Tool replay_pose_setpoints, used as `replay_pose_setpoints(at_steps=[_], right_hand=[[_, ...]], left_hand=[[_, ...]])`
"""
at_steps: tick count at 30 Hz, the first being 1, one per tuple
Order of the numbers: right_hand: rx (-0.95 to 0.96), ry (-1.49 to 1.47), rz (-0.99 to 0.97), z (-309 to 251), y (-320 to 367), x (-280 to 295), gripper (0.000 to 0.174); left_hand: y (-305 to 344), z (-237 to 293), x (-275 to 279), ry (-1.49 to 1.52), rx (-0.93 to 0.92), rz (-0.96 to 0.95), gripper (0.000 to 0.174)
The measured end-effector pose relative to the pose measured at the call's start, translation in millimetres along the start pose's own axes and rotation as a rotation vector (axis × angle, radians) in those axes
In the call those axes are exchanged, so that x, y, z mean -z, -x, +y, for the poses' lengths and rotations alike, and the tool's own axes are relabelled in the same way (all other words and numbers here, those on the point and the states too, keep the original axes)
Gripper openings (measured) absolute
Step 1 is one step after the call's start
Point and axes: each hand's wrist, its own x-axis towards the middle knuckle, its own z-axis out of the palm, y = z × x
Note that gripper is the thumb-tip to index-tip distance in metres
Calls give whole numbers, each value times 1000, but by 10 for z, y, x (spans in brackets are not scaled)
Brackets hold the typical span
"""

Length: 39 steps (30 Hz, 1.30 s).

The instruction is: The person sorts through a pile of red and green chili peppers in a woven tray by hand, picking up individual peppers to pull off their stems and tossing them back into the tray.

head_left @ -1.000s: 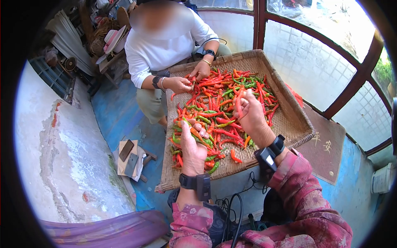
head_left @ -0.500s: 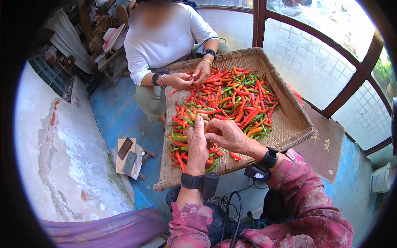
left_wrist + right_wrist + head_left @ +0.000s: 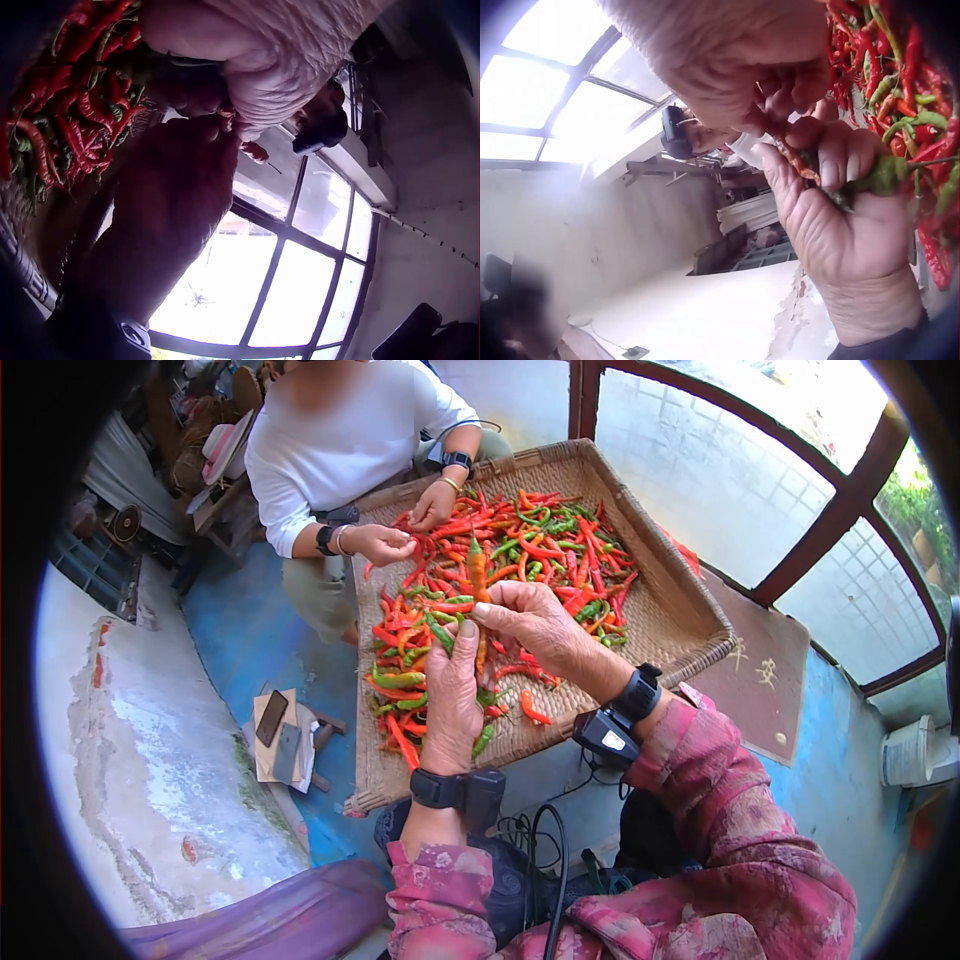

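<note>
Both hands meet over the near left part of a heap of red, orange and green chili peppers (image 3: 560, 565). My right hand (image 3: 545, 628) pinches an orange chili pepper (image 3: 477, 572) between thumb and fingers. Its green stem end points away from me, and its wrinkled lower part (image 3: 799, 161) shows in the right wrist view. My left hand (image 3: 453, 698) has its fingers curled round a green chili pepper (image 3: 885, 176), with its thumb close to the right thumb. The left palm is hidden in the head view.
The heap lies in a large woven tray (image 3: 680, 630). Opposite, a person in a white top (image 3: 340, 450) works at the tray's far left with both hands. Two phones (image 3: 287, 752) lie on a small stool at the left. Black cables (image 3: 555, 860) hang below the tray.
My right hand has come from over the heap's right side, holding a chili pepper, to my left hand. An orange chili pepper now stands up between them. The head view has shifted slightly.
</note>
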Motion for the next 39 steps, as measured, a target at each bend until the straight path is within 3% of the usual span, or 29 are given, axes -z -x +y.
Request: replay_pose_setpoints(at_steps=[4, 8, 15, 19, 22, 23, 25, 26, 30, 32, 33, 37, 39], right_hand=[[12, -59, -56, -39, 8, -40, 18], [98, 151, 101, -7, -61, 29, 20], [135, 389, 7, 18, -107, 138, 27], [118, 153, 256, -3, -200, 287, 27], [82, -570, 543, 11, -323, 404, 21], [82, -570, 542, 34, -317, 418, 21], [-127, -528, 420, 33, -262, 380, 22], [-167, -271, 282, 67, -226, 328, 28], [26, 454, -279, 126, -57, -61, 40], [-77, 421, -455, 141, 2, -127, 36], [2, 439, -453, 172, 20, -166, 36], [31, 492, -411, 151, 45, -211, 37], [148, 793, -382, 66, 55, -198, 39]], left_hand=[[3, 27, 16, 15, 31, -51, 18], [-5, 19, 3, -38, 36, 3, 15], [46, -1, 11, -170, 13, -28, 10], [13, -24, 45, -114, -22, -41, 13], [-9, -43, 99, -7, 4, -39, 16], [-17, -36, 103, 84, 4, -30, 18], [-53, -27, 147, 259, 7, -20, 21], [-72, -23, 178, 311, -34, -21, 22], [-133, 32, 231, 413, -193, 90, 24], [-155, 35, 266, 420, -207, 159, 25], [-149, 38, 268, 418, -205, 158, 25], [-140, 63, 306, 356, -169, 197, 26], [-140, 74, 306, 346, -146, 204, 27]])
